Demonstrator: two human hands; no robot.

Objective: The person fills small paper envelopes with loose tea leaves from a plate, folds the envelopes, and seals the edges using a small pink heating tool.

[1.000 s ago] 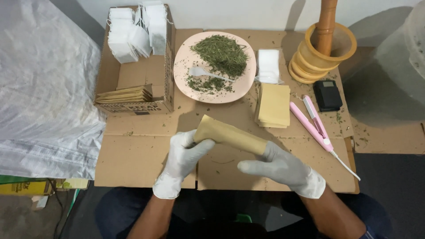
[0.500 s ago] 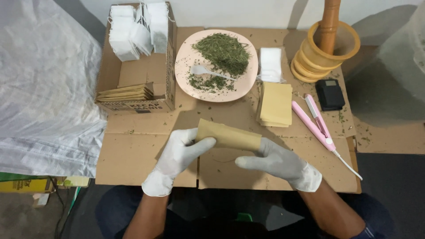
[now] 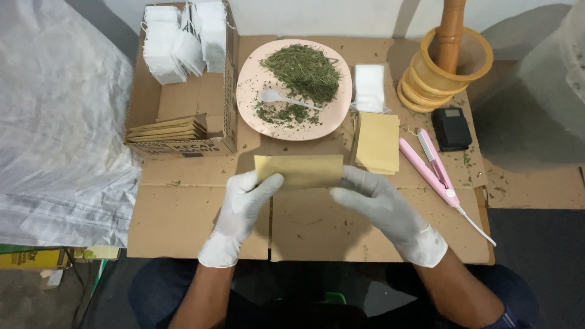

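Both gloved hands pinch 1 flat kraft pouch by its ends, just above the worktop, a little behind its middle. Left hand is closed on the pouch's left end, thumb on top. Right hand is closed on the right end, fingers curled under the edge. Pouch is tan, rectangular, long side running left-right, lying level, unwrinkled; can't tell whether the mouth is sealed.

Plate sits just behind the pouch, pink, with a heap of dried green herb and a white spoon. Stack of the same pouches lies just right of the held one. Pink sealer lies toward the right edge, black scale behind it, wooden mortar at the back right corner. Open box at the back left corner holds white filter bags and more pouches.
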